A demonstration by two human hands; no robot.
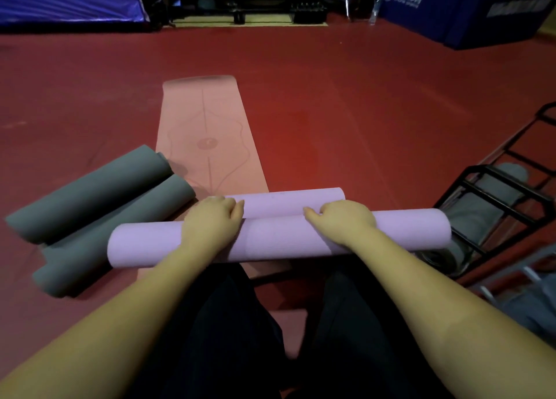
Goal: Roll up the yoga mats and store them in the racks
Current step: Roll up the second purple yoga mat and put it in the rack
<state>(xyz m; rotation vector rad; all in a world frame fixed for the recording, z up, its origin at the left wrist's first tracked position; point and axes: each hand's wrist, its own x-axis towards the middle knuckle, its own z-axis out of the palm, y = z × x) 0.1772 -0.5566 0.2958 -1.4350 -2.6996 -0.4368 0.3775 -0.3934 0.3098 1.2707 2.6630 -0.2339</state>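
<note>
Two rolled lilac yoga mats lie crosswise in front of me. The near lilac roll (pixel 279 242) is under both hands: my left hand (pixel 212 218) and my right hand (pixel 343 219) grip it from above, fingers curled over its far side. The far lilac roll (pixel 285 201) lies just behind it. A pink yoga mat (pixel 204 133) lies flat on the floor, stretching away from me. Two grey rolled mats (pixel 99 206) lie side by side at my left. A black metal rack (pixel 493 206) at my right holds a grey rolled mat (pixel 472 215).
The red floor (pixel 361 112) spreads wide ahead and to both sides. Blue padded barriers (pixel 469 7) stand at the far right and far left. Dark equipment stands at the far middle. My dark-trousered legs fill the lower middle.
</note>
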